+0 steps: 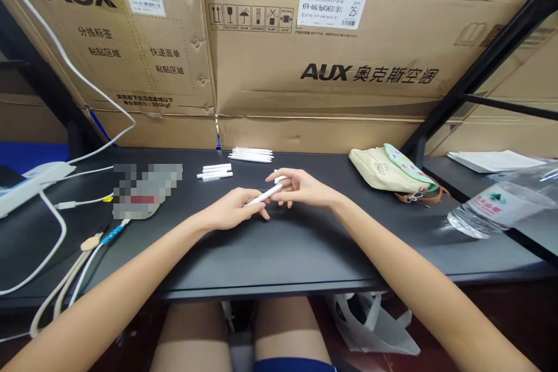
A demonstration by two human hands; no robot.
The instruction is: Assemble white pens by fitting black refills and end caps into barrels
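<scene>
One slender white cylindrical stick is found between the left hand and the right hand, just above a matt black worktop. Its long axis is seen running diagonally, its lower end toward the left hand and its upper end toward the right hand. The upper end is pinched by the right hand, which is nearly closed and is judged to be the one holding the stick. The left hand is half curled, with its fingers at or just beneath the lower end; whether that end is gripped cannot be told. A larger bundle of similar white sticks and a smaller bundle of similar white sticks are laid farther back on the worktop. A cream canvas bag is placed to the right.
</scene>
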